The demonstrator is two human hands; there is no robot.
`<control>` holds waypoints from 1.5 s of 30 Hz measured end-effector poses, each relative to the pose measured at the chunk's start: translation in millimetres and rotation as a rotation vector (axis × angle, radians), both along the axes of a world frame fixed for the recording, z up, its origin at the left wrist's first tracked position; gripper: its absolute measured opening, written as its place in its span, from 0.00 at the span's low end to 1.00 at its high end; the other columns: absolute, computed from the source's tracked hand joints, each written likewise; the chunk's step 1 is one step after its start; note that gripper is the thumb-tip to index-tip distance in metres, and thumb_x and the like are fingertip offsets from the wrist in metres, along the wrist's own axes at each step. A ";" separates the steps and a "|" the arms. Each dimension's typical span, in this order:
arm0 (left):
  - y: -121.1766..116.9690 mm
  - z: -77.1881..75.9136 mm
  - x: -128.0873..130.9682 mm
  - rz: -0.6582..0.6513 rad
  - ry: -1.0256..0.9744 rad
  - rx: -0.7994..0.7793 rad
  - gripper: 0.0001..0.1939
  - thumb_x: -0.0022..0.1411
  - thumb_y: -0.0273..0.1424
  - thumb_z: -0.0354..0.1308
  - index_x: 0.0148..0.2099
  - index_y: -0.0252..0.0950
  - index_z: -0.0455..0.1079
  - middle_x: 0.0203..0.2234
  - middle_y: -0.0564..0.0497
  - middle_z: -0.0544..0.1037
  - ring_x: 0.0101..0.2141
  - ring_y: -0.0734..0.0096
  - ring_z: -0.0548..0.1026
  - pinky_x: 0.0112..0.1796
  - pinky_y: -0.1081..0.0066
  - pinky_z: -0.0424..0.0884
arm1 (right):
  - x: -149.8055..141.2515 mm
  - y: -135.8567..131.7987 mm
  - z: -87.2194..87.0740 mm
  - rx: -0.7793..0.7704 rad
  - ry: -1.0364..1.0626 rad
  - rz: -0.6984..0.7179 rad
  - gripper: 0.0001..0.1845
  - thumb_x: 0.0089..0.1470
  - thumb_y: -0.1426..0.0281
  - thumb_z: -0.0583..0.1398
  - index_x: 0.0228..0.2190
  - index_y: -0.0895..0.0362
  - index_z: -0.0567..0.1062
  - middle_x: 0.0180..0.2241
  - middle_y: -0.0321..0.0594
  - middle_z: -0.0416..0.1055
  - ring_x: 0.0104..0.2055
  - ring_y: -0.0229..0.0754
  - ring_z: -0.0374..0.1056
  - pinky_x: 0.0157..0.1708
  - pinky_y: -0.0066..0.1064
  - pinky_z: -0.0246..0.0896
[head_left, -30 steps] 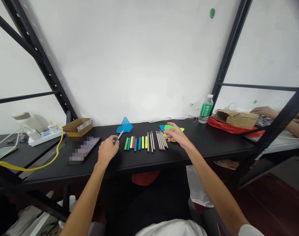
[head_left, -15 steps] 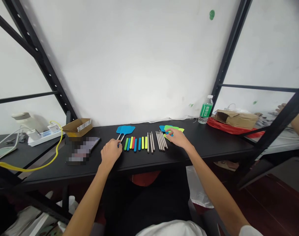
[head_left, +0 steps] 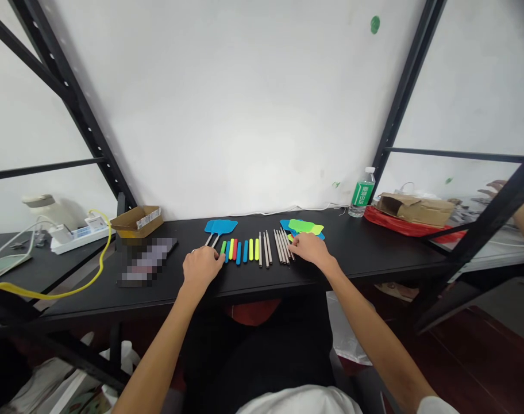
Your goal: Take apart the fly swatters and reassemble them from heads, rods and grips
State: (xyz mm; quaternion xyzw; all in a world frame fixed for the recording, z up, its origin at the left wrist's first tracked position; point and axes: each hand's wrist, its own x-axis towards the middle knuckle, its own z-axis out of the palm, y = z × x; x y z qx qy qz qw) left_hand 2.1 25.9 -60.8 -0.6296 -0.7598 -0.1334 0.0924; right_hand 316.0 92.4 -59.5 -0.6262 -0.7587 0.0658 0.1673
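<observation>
My left hand point(head_left: 203, 265) has its fingers closed at the lower end of a green stick-like handle point(head_left: 223, 247), the leftmost of a row of coloured handles point(head_left: 239, 253) in blue, yellow and red. Behind that hand lie two blue flat paddles point(head_left: 222, 226) on thin metal stems, like fly swatters. My right hand point(head_left: 311, 249) pinches at the rightmost of several slim metal rods point(head_left: 281, 247); its fingertips partly cover the rod. Three more rods point(head_left: 265, 248) lie to their left. Beyond my right hand is a pile of green, yellow and blue flat paddles point(head_left: 303, 226).
A phone-like slab point(head_left: 147, 261), blurred out, and an open cardboard box point(head_left: 137, 222) lie left on the black table point(head_left: 343, 259). A water bottle point(head_left: 362, 192) stands at the back right, beside a torn carton point(head_left: 417, 208) on red plastic. A yellow cable point(head_left: 99, 264) crosses the left side.
My left hand has moved right, from the blue paddles' stems to the green handle. My right hand has drawn back from the paddle pile to the metal rods.
</observation>
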 end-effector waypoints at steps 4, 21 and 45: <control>-1.4 3.9 3.0 0.035 -0.033 -0.034 0.17 0.60 0.42 0.55 0.35 0.38 0.81 0.33 0.38 0.81 0.38 0.47 0.78 0.37 0.60 0.70 | -0.3 -3.8 2.9 -0.011 -0.027 -0.032 0.09 0.49 0.66 0.60 0.24 0.55 0.80 0.32 0.47 0.77 0.37 0.50 0.72 0.31 0.32 0.58; -13.5 30.6 3.4 -0.200 -0.359 0.107 0.15 0.62 0.43 0.54 0.38 0.41 0.77 0.35 0.48 0.82 0.38 0.56 0.78 0.35 0.68 0.67 | 12.2 0.0 13.3 -0.416 1.086 0.290 0.13 0.47 0.62 0.62 0.19 0.57 0.69 0.12 0.27 0.52 0.14 0.29 0.44 0.14 0.23 0.37; -18.5 27.5 37.6 -0.501 -0.449 0.185 0.11 0.63 0.40 0.56 0.42 0.42 0.75 0.30 0.53 0.80 0.28 0.67 0.74 0.32 0.70 0.64 | -10.3 -25.6 34.5 -0.320 1.462 0.443 0.20 0.52 0.53 0.64 0.33 0.58 0.78 0.22 0.35 0.68 0.19 0.33 0.61 0.17 0.25 0.48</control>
